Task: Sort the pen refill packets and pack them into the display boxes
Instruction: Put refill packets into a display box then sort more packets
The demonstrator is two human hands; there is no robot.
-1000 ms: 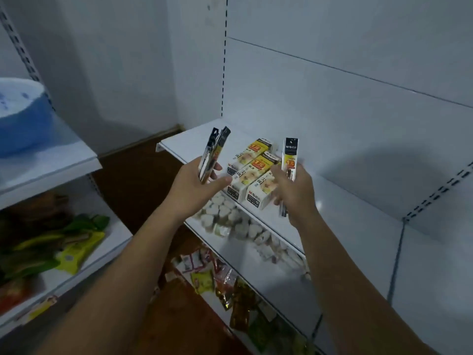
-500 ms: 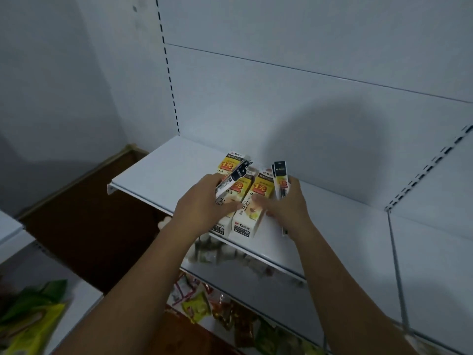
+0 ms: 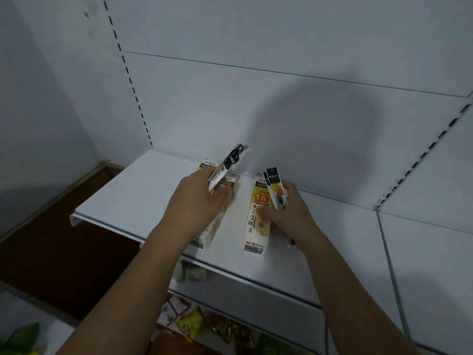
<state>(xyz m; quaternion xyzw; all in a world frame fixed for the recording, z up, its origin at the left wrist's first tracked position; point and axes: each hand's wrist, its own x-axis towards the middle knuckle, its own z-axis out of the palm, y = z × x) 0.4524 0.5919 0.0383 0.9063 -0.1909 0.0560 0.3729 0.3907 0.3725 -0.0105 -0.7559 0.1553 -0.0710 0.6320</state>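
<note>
Forearms: two, bare, coming in from the bottom edge and reaching up to a white shelf (image 3: 122, 196).

Below the arms, snack packets (image 3: 194, 326) lie on the lowest tier. They are yellow and green and cut off by the frame edge, so I cannot count them. One tier up, pale items (image 3: 190, 272) sit under the shelf lip, too blurred to identify.

On the shelf:
- The left hand (image 3: 197, 203) has its fingers curled round the left refill packets (image 3: 227, 165). Their black header ends tilt up and to the right. They are motion-blurred: at least two, exact count uncertain.
- The same hand lies over the left display boxes (image 3: 203, 242), which lie flat on the shelf. The hand covers most of them, so I cannot tell whether there is one box or two.
- The right display box (image 3: 252, 226), one only, lies flat on the shelf just beside the left ones, with a bare strip of shelf between them. It is white and yellow with a red price mark.
- The right hand (image 3: 289, 213) has its fingers wrapped round the right refill packets (image 3: 274, 187). Two black headers are visible, standing nearly upright. The lower ends are hidden behind the palm, and one tip shows under the wrist.
- The right thumb rests across the top face of the right display box.

Behind is a white back panel (image 3: 281, 47) with slotted uprights and a round shadow on it.
</note>
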